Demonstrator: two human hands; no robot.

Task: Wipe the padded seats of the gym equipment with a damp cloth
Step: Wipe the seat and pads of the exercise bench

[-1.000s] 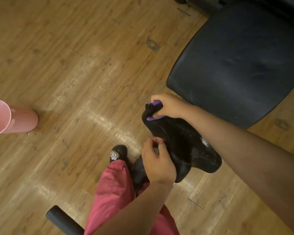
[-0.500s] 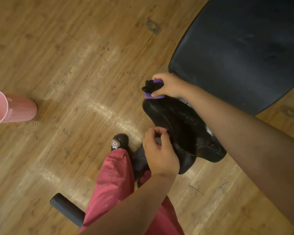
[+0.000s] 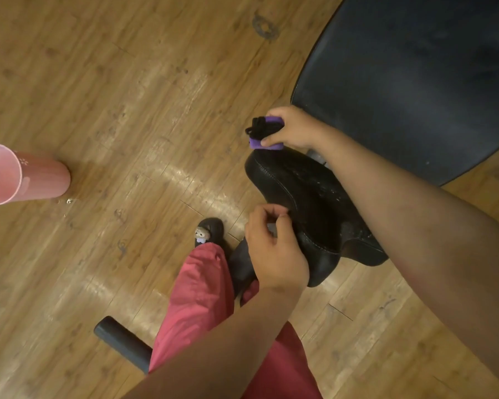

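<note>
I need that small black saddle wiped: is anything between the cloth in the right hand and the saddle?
Nothing visible. The right hand holds the cloth right at the nose of the saddle, and the saddle's top lies bare. The left hand holds its side edge, off the top.

The cloth (image 3: 264, 133) is a small purple wad with a bunched black part on top, gripped in the right hand (image 3: 293, 129) at the narrow tip of the small seat (image 3: 300, 197). That seat is a black, saddle-shaped pad with stitched seams and whitish flecks on top, and the left hand (image 3: 274, 251) curls its fingers round its near edge. Just behind it, the large seat (image 3: 415, 82) is a broad, dark, rounded pad with a dull, streaked surface.
</note>
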